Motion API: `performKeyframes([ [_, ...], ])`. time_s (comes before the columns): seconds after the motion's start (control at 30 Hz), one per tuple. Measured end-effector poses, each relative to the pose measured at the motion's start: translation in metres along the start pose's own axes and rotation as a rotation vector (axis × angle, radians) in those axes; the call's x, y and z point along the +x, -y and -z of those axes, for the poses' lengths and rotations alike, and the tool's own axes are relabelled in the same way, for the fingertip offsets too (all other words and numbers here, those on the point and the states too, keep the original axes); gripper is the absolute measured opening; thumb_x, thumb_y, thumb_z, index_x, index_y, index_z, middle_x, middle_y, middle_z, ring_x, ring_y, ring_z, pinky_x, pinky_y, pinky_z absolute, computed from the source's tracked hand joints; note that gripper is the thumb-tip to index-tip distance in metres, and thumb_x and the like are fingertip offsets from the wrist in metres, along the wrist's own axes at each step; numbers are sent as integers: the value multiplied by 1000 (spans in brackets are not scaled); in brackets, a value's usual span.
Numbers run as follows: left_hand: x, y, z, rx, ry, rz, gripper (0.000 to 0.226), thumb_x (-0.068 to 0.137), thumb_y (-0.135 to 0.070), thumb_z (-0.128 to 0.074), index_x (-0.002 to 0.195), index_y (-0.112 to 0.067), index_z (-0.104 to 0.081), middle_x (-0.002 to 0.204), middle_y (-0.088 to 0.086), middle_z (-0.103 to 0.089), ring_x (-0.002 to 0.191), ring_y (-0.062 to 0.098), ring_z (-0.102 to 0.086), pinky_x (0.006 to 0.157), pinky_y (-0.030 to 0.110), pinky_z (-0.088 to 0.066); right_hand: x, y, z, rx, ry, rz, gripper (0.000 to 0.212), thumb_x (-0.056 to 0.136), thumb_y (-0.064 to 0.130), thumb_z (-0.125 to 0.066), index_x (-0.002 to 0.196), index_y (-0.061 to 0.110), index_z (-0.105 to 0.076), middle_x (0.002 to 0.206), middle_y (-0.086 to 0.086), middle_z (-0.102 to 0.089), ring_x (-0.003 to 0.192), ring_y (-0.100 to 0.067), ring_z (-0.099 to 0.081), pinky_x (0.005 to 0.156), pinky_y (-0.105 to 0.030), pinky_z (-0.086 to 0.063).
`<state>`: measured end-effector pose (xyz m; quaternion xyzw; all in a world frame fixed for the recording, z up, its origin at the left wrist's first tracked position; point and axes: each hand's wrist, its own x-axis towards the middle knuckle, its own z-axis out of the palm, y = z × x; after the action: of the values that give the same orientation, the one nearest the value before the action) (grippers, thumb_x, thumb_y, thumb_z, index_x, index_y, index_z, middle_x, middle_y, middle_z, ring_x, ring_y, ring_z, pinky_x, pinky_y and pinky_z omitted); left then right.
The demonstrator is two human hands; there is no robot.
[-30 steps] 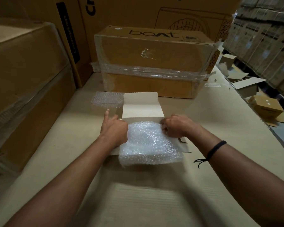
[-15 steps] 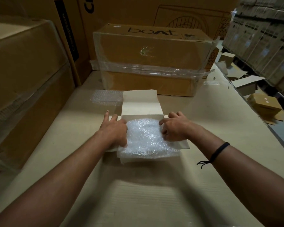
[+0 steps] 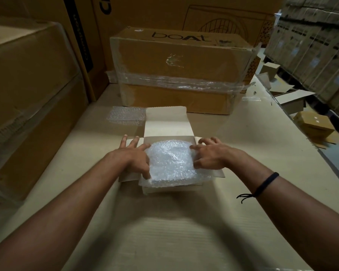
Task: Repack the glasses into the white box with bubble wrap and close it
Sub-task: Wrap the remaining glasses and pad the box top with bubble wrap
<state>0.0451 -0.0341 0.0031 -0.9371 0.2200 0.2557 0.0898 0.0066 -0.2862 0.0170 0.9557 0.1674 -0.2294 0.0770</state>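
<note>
Your left hand (image 3: pixel 134 160), fingers spread, and your right hand (image 3: pixel 209 156), fingertips bent, grip nothing but press the bubble-wrapped bundle (image 3: pixel 171 163) lying between them, equally near each, in the white box (image 3: pixel 164 189), whose lid flap (image 3: pixel 166 122) lies open beyond.

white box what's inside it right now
A bubble wrap bundle fills the open white box, its near edge spilling over the front; left hand and right hand press its sides. Anything under the wrap, glasses included, is hidden.
</note>
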Motion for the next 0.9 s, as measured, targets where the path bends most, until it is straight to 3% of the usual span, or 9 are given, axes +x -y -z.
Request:
performKeyframes([
  [0.13,-4,-12,-9,142,-169,26,23,82,-44,-59,103,-39,-64,162,-1,-4,146,34,11,109,65,16,4,6,-2,-97,71,-28,34,92,54,-43,104,37,-69,162,8,-11,148,-25,2,115,-61,2],
  [0.3,-13,-16,-13,247,-319,33,35,80,-49,-62,112,-37,-63,160,4,-14,147,31,2,110,64,13,1,15,-12,-104,-168,-87,29,89,42,-49,106,28,-69,154,8,-32,143,-23,-21,115,-55,-15],
  [0.37,-18,-14,-10,170,-409,-6,38,79,-48,-67,114,-37,-60,157,3,-22,146,28,-7,113,60,5,4,15,-19,-128,-286,-89,29,87,38,-49,106,27,-69,147,8,-43,136,-22,-31,112,-51,-22],
  [0.43,-24,-13,-5,-52,-492,-152,32,82,-27,-69,111,-39,-60,142,-5,-42,135,20,-31,112,47,-17,8,13,-25,-134,-368,-85,26,84,37,-52,104,28,-66,138,6,-51,129,-22,-40,108,-49,-26],
  [0.5,-28,-16,-2,-353,-382,-300,42,82,-3,-56,105,-36,-66,118,-14,-56,111,14,-51,95,32,-40,12,11,-29,-141,-426,-71,25,80,37,-57,102,28,-63,129,4,-56,122,-23,-45,103,-45,-31],
  [0.6,-32,-24,-4,-433,-119,-319,41,84,-5,-49,113,-27,-69,115,-12,-64,99,7,-53,91,27,-42,14,7,-30,-104,-436,-13,25,76,40,-65,99,30,-60,127,5,-56,119,-22,-46,100,-40,-34],
  [0.67,-29,-27,-6,-375,-100,-292,36,89,-13,-48,116,-24,-69,123,-10,-64,108,7,-52,104,30,-35,5,1,-23,94,-439,63,22,76,38,-72,95,29,-63,126,5,-57,118,-21,-48,99,-38,-39],
  [0.77,-23,-31,-9,-243,-126,-290,30,93,-22,-50,116,-25,-68,125,-11,-64,115,10,-54,106,32,-31,-14,-7,-6,509,-464,182,11,82,17,-69,82,27,-67,100,10,-66,93,-13,-60,76,-31,-49],
  [0.9,-15,-34,-11,-166,-202,-291,27,91,-20,-55,114,-27,-69,118,-11,-67,109,11,-58,94,27,-36,-24,11,-6,423,-260,243,18,88,18,-64,100,25,-74,98,15,-71,79,-6,-61,67,-14,-41],
])
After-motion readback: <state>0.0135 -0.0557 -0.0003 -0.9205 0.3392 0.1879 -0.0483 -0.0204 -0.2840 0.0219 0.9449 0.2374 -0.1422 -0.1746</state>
